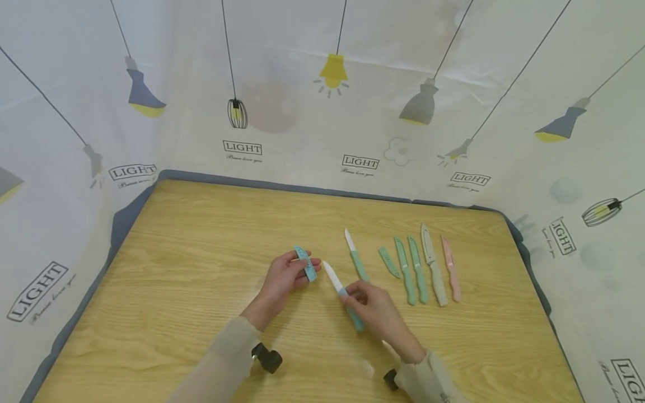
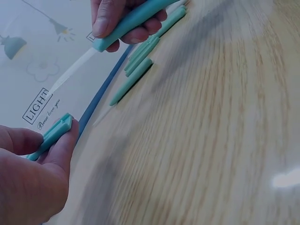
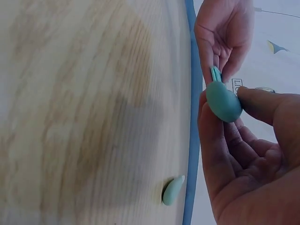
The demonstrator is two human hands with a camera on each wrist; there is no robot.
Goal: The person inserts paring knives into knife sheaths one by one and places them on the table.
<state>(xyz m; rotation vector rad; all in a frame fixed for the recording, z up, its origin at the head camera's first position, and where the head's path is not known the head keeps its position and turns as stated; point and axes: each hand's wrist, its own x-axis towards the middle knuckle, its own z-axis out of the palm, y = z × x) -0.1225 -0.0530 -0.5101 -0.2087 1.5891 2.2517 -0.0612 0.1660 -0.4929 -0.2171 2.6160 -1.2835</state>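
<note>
My left hand (image 1: 285, 278) pinches a light blue knife sheath (image 1: 305, 263) between thumb and fingers, above the table. To its right, my right hand (image 1: 375, 305) grips a paring knife (image 1: 354, 318) by its blue handle. The knife's bare white blade (image 2: 71, 74) points toward the sheath, with a gap between them in the left wrist view. In the right wrist view the rounded handle end (image 3: 224, 102) faces the camera and hides the blade. Just beyond my right hand lies a green-handled knife (image 1: 359, 263) with its white blade uncovered.
A loose green sheath (image 1: 389, 262) lies right of the uncovered knife. Farther right are two green sheathed knives (image 1: 406, 278) (image 1: 419, 277), a larger pale knife (image 1: 436, 278) and a pink one (image 1: 452, 274). A printed curtain (image 1: 302, 123) surrounds the wooden table (image 1: 201, 224).
</note>
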